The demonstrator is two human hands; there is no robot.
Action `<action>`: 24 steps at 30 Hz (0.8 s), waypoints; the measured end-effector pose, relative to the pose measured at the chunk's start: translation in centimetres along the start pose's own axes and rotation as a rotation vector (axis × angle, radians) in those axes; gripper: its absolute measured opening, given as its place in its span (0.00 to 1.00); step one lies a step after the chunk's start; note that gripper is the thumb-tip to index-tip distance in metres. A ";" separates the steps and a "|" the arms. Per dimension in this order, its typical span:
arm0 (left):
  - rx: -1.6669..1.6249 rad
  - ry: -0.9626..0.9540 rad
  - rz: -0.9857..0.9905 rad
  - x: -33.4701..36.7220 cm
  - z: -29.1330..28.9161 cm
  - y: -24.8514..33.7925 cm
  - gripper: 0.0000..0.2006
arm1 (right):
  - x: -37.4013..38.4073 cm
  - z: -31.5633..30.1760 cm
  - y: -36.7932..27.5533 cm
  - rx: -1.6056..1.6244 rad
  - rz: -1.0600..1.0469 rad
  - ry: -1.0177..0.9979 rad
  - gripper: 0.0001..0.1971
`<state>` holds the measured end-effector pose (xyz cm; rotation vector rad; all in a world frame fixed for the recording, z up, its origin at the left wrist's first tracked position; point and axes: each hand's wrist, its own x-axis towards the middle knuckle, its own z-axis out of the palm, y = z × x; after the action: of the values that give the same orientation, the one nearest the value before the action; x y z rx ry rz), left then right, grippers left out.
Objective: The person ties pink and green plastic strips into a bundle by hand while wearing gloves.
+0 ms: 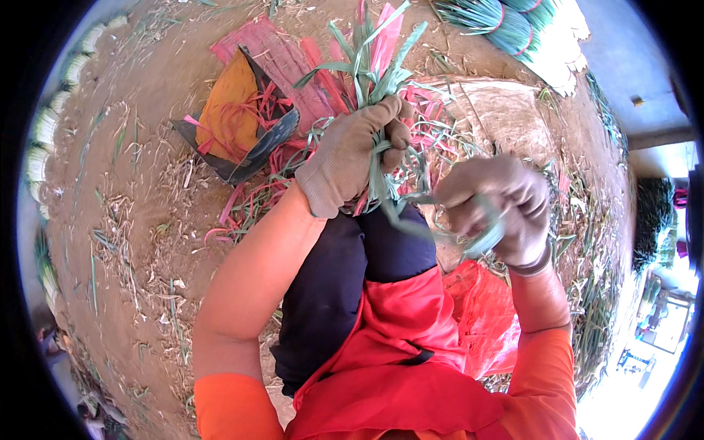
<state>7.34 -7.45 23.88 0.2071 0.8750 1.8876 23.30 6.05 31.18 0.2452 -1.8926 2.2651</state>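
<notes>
My left hand (348, 150), in a brown-grey work glove, is closed around a bunch of flat green strips (375, 84). Their loose ends fan out above the fist, some pink strips among or just behind them. Lower down, green lengths hang below this hand and run across toward the right. My gloved right hand (502, 202) is to the right and partly smeared by motion; its fingers are curled on a green strip (490, 231) that loops below them. Beneath both hands, over my knees, lies a tangle of pink and green strips (433, 110).
A cut-open dark container with an orange inside (231, 110) sits on the left, beside a pink woven sheet (282, 66). Tied green-leaved bundles (506, 29) lie far right. A tan sack (506, 117) and a red plastic bag (488, 315) are right of my legs. Dry scraps litter the ground.
</notes>
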 end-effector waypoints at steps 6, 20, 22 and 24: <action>-0.167 -0.228 0.103 -1.4 -0.5 1.0 0.13 | 0.5 0.6 -0.1 -0.459 0.016 -0.359 0.10; -0.117 -0.158 0.093 -1.1 -0.1 0.8 0.14 | 1.8 0.6 4.3 -1.206 -0.262 0.131 0.16; -0.136 -0.088 0.038 -0.6 0.1 0.6 0.14 | 2.2 -0.7 6.1 -1.047 -0.346 0.139 0.11; -0.033 -0.076 0.102 -1.2 0.6 0.7 0.13 | 2.0 -1.2 6.4 -0.741 -0.213 0.256 0.07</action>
<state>7.76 -8.32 25.03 0.3065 0.7947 1.9737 19.84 6.20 25.32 0.0391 -2.2618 1.2706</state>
